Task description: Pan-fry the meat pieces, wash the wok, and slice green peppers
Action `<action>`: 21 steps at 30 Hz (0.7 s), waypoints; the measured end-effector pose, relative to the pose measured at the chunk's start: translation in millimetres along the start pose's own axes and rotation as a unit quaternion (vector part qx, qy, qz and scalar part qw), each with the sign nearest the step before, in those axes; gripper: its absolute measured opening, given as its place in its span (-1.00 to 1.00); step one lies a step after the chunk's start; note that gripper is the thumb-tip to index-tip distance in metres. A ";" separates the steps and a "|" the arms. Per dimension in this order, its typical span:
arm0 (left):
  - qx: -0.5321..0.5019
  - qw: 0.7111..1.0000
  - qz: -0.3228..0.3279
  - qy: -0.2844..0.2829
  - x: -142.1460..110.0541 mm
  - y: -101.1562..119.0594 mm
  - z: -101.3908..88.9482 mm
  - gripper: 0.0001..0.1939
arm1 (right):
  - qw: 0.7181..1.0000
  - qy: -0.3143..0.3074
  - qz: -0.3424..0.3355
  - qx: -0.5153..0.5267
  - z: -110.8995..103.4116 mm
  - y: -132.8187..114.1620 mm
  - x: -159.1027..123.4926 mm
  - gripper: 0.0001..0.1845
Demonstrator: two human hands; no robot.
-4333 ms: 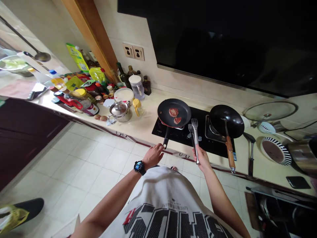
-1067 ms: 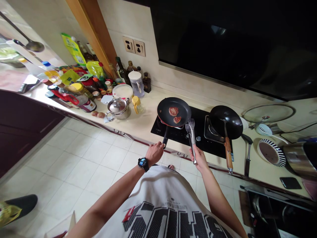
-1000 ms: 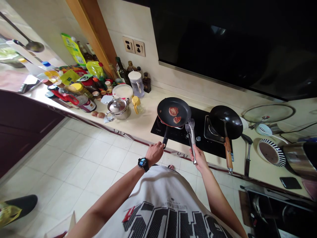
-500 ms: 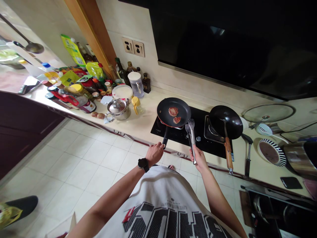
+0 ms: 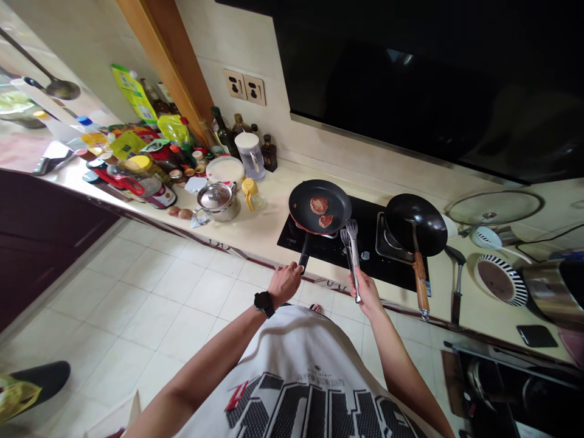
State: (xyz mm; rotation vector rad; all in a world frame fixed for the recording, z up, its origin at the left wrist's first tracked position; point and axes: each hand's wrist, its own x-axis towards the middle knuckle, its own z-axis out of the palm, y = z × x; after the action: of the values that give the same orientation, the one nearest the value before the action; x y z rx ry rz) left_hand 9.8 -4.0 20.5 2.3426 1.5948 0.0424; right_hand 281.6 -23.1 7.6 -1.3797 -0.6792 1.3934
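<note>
- I am standing on the pale tiled floor (image 5: 150, 292), facing the worktop (image 5: 269, 243) ahead of my hands, with a black glass panel (image 5: 387, 79) above it.
- Straight ahead of my hands, a black hob (image 5: 331, 261) is set into the worktop.
- Beyond my left hand, a lidded steel saucepan (image 5: 218, 202) is sitting on the worktop, with crowded oil bottles (image 5: 224, 135) and jars behind it.
- Ahead of my right hand, a black wok (image 5: 415, 222) with a wooden handle (image 5: 422, 292) is resting on the hob's far burner.
- To the right of my right hand, a metal spatula (image 5: 456, 286) is lying on the worktop.
- Directly ahead of my left hand, a black frying pan (image 5: 301, 207) is sitting on the hob.
- My left hand (image 5: 285, 284) is closed around the pan's handle (image 5: 305, 249), and my watch (image 5: 264, 303) is showing on that wrist.
- My right hand (image 5: 366, 294) is gripping steel tongs (image 5: 352, 255), their heads just beside the pan's rim.
- Two pieces of seared meat (image 5: 319, 205) are lying apart in the pan, between my hands and the far rim.
- My steady left hand is keeping the pan level, and a light touch with the tongs looks best for protecting the seared surface.
</note>
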 end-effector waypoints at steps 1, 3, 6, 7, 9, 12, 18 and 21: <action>0.001 1.000 0.001 -0.001 0.1 0.1 -0.3 -0.74 | 1.000 0.001 0.000 0.000 0.1 0.0 0.0 -0.43; 0.003 1.000 0.003 -0.003 0.3 0.1 -0.6 -0.74 | 1.000 0.002 0.000 0.000 0.1 0.2 -0.1 -0.42; 0.004 1.000 0.005 -0.002 0.5 -0.2 0.0 -0.74 | 1.000 0.002 0.000 -0.001 -0.4 0.8 0.0 -0.41; 0.004 1.000 0.005 0.000 0.6 -0.5 0.5 -0.74 | 1.000 0.002 0.000 -0.001 -0.5 1.0 0.0 -0.41; 0.003 1.000 0.007 0.003 0.6 -0.9 1.5 -0.74 | 1.000 0.001 0.000 -0.001 -0.7 1.2 0.0 -0.42; 0.002 1.000 0.008 0.004 0.4 -1.4 2.9 -0.74 | 1.000 -0.001 0.001 0.002 -0.4 1.2 -0.2 -0.42; 0.009 1.000 0.007 0.009 -0.6 -1.0 3.2 -0.76 | 1.000 0.004 0.001 0.002 1.5 0.8 -1.8 -0.42; 0.006 1.000 0.009 0.012 -1.3 -0.6 2.5 -0.74 | 1.000 0.006 0.002 0.000 2.3 1.0 -2.5 -0.42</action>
State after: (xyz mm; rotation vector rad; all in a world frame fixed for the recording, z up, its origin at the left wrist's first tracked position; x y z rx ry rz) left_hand 9.3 -5.6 18.1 2.3747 1.5891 0.0638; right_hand 278.7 -25.1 8.0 -1.3894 -0.6689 1.3878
